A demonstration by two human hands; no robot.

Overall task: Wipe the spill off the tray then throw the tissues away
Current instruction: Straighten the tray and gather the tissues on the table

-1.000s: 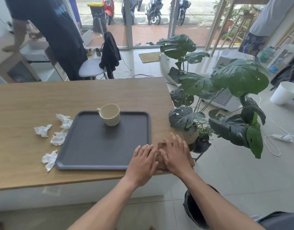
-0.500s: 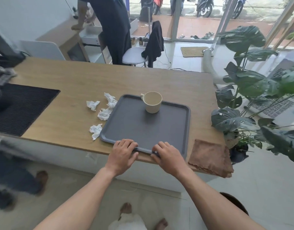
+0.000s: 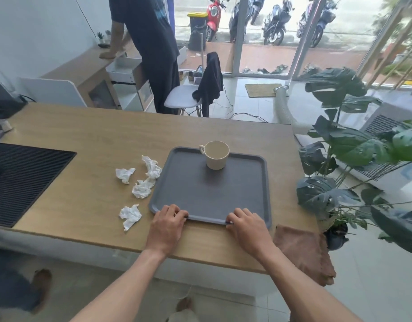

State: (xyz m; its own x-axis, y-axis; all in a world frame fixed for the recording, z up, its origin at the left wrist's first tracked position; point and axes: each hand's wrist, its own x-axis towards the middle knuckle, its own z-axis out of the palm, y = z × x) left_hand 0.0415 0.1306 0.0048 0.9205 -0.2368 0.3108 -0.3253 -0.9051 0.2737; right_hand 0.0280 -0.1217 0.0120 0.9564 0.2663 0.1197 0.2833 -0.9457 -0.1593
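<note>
Beneath curled fingers (image 3: 177, 212) of both hands: tray (image 3: 212, 191), near rim gripped, judged stiff. Left of the fingers, on the worktop (image 3: 84, 140): crumpled tissues (image 3: 142, 188), judged light, soft, best pinched mid-wad.

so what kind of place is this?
Probably a small street-front café or shop: a wooden counter with a serving tray and cup, a ribbed bar mat, and glass doors facing parked scooters.
</note>
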